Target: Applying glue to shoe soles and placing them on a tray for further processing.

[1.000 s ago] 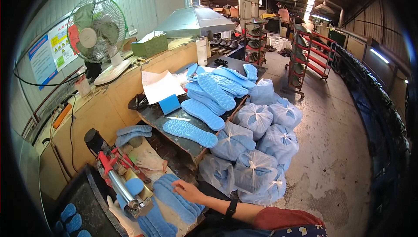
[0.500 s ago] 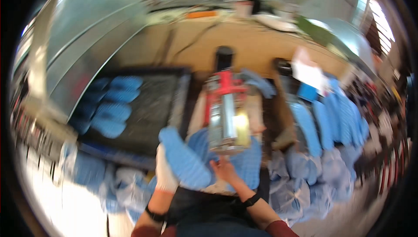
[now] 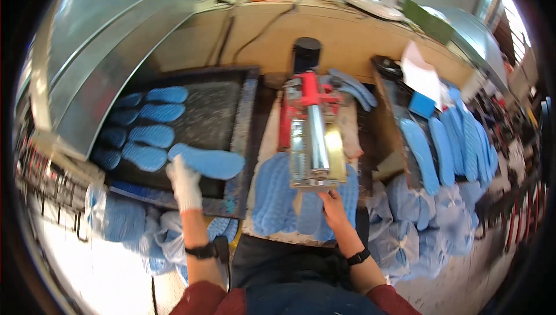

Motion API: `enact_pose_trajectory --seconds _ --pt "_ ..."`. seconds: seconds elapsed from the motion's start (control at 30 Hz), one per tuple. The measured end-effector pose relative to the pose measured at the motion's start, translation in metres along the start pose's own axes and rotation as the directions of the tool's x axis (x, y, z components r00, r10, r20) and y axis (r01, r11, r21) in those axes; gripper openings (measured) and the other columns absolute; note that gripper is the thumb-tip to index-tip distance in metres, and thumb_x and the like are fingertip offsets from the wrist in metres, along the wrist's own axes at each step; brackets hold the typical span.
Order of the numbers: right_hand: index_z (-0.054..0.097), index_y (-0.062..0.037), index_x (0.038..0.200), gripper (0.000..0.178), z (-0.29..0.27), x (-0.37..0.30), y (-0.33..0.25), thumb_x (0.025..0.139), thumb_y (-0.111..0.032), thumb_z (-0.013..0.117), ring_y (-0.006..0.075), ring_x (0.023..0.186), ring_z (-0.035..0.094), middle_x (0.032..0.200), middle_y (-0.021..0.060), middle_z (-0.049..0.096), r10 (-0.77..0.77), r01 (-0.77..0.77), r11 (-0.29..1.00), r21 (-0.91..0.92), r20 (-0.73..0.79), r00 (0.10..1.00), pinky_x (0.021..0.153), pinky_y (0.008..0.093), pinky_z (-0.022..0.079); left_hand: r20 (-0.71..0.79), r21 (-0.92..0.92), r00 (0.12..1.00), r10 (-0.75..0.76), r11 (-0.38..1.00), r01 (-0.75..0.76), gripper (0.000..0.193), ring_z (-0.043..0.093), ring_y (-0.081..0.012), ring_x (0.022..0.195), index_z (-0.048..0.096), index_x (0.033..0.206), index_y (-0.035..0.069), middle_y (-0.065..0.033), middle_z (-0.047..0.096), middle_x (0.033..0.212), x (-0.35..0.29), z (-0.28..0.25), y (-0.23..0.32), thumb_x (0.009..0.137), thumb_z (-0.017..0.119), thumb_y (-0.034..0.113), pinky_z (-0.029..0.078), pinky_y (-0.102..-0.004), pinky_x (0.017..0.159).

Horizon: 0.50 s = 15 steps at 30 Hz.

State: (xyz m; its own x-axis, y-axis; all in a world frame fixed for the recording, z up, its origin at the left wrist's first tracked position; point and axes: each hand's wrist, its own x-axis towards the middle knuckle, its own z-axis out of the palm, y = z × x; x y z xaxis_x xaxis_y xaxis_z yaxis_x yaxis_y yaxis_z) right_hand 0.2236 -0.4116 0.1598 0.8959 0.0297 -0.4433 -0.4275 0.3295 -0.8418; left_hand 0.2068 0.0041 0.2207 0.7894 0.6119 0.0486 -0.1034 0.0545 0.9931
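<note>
My left hand (image 3: pixel 184 185), in a white glove, grips a smooth blue insole (image 3: pixel 211 163) by its left part, over the near right part of a dark tray (image 3: pixel 215 96). Blue textured insoles (image 3: pixel 152 135) lie in rows at the tray's left. My right hand (image 3: pixel 337 211), bare, is at the front lower edge of a red and metal press-like machine (image 3: pixel 315 135), its fingers bent and their tips partly hidden there. Stacked blue insoles (image 3: pixel 272 199) lie beneath the machine's front, left of that hand, and others (image 3: pixel 351 199) lie to its right.
On the right, a stand holds a row of blue insoles (image 3: pixel 420 153) under a white paper (image 3: pixel 420 74). Clear bags of blue insoles (image 3: pixel 403 251) hang below on both sides. A metal sheet hood (image 3: pixel 121 43) rises at the left. Two curved blue pieces (image 3: pixel 354 89) lie behind the machine.
My left hand has carried the insole left and away from me, from beside the stack to over the tray, turning it nearly level. My right hand stays at the machine's front edge.
</note>
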Motion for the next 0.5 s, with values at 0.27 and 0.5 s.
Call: enact_pose_trajectory --seconds 0.27,0.5 --pt "0.063 -0.0185 0.120 0.048 -0.068 -0.011 -0.178 0.078 0.003 0.052 0.0364 0.091 0.054 0.097 0.0164 0.058 -0.873 0.480 -0.135 -0.867 0.334 0.357 0.082 0.0405 0.044 0.382 -0.222 0.890 0.249 0.959 -0.173 0.059 0.018 -0.0346 0.143 0.017 0.150 0.008 -0.0195 0.017 0.154 -0.108 0.187 0.123 0.101 0.035 0.037 0.020 -0.0458 0.114" --pt "0.049 -0.0101 0.133 0.053 -0.003 -0.017 -0.177 0.081 -0.010 0.063 0.0317 0.108 0.054 0.114 0.0134 0.055 -0.669 0.773 -0.130 -0.620 0.631 0.393 0.091 0.0387 0.045 0.562 -0.501 0.753 0.341 0.865 -0.018 0.068 0.009 -0.0284 0.146 0.011 0.151 0.007 -0.0166 0.011 0.157 -0.087 0.274 0.113 0.101 0.023 0.051 0.008 -0.0451 0.117"
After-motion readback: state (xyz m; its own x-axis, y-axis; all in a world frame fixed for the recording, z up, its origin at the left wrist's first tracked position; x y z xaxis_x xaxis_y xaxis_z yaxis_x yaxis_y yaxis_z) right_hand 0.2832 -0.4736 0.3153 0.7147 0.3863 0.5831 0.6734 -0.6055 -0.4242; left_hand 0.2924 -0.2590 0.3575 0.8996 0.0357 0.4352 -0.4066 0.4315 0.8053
